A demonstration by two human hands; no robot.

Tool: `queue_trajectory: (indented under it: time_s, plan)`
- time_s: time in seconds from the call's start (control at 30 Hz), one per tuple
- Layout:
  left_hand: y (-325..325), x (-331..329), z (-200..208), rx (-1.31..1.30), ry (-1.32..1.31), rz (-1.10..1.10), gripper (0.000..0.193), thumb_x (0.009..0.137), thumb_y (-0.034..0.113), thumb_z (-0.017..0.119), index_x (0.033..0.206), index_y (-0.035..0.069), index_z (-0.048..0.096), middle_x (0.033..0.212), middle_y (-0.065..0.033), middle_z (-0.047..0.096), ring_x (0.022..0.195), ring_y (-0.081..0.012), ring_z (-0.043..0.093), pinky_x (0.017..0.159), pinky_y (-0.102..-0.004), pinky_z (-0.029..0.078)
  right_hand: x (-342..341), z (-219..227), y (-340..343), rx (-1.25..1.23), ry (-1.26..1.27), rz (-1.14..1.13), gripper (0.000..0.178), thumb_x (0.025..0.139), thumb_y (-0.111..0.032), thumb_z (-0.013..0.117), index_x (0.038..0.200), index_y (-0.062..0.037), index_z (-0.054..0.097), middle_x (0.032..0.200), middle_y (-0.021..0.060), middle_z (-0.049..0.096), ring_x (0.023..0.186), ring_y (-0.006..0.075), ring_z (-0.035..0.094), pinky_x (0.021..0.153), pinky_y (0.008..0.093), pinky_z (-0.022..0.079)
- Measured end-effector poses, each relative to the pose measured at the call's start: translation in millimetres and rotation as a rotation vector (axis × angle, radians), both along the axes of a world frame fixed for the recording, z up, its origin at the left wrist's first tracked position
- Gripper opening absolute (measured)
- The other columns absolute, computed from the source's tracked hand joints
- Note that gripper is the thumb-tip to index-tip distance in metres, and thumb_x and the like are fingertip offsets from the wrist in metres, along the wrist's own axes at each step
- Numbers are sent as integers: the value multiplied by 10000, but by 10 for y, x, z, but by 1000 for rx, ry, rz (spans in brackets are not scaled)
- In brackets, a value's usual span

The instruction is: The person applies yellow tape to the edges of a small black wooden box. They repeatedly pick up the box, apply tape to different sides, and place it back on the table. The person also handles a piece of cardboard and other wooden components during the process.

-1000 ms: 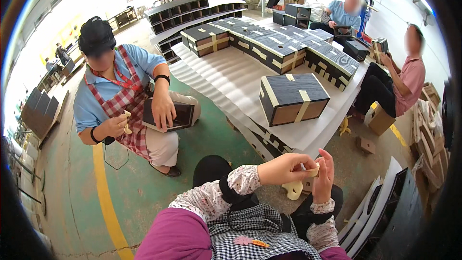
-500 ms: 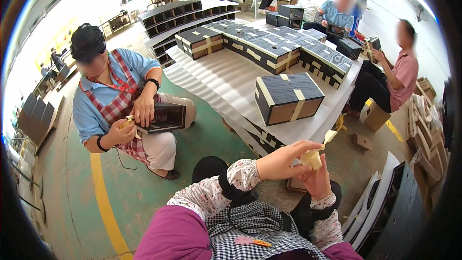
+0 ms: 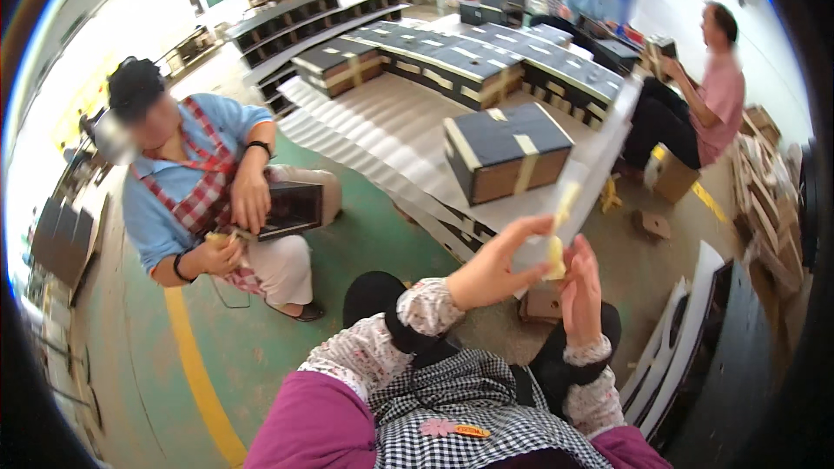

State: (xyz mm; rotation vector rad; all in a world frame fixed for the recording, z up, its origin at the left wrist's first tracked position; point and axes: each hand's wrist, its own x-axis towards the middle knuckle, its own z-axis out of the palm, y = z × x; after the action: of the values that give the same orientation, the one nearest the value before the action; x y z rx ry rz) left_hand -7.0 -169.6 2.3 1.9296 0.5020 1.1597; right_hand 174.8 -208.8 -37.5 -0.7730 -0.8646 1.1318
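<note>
Between my two hands is a crumpled, pale yellow piece of masking tape (image 3: 555, 259), with a narrow end sticking up. My left hand (image 3: 497, 267) reaches across from the left, its thumb and fingers curved round the tape's near side. On the other side, my right hand (image 3: 580, 295) is raised, its thumb and fingers against the tape; motion blurs the exact grip. Both hands are above my lap, short of the table. Closest on the table is a dark wood-grain box (image 3: 508, 152) with brown sides and pale tape strips across it.
White foam sheeting (image 3: 408, 152) covers the table, where several taped boxes (image 3: 434, 61) form rows. At left a seated person (image 3: 187, 182) in a checked apron holds a dark open box (image 3: 294, 208). Two people sit at far right. Dark panels (image 3: 721, 365) lean at lower right.
My hands have drawn slightly apart around the tape, and the left fingers have opened wider. The view has shifted, so the table and boxes appear higher and further left.
</note>
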Motion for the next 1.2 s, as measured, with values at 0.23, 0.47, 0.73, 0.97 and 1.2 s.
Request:
queue_trajectory:
  time_s: [0.23,0.47,0.73,0.97,1.2]
  plan:
    - [-70,62,126,-57,252,-4,796,737,-92,421,1469,18,127,1441,-194,291,1325,-270,360,1087,-371,277,-188,354,199,471,-954,-266,426,849,-160,649,1222,-22,495,1176,161,524,1115,310,510,923,383,429]
    - [-59,58,190,-298,227,-94,671,834,-23,449,1453,22,194,1369,-172,416,1147,-235,548,933,-311,436,54,216,394,458,-938,-187,276,910,-74,551,1181,-21,567,1014,107,603,799,198,613,672,267,506]
    - [697,-240,406,429,599,568,391,853,216,616,1198,40,566,1195,-132,591,1151,-297,525,997,-398,383,395,698,915,-12,-440,87,267,921,-193,565,1100,-1,613,876,31,616,664,81,541,586,224,469]
    - [1484,-332,93,476,845,709,635,818,374,649,1338,72,446,1396,-125,432,1342,-275,333,1123,-427,202,-205,925,2177,558,-1671,-536,133,834,-126,555,888,-85,669,926,92,587,751,247,635,640,355,522]
    - [1453,-313,-7,443,787,754,609,820,349,643,1327,72,450,1391,-115,440,1327,-273,354,1112,-439,217,-428,840,2150,566,-2065,-337,157,806,-120,540,762,-61,679,867,122,601,792,271,649,670,373,522]
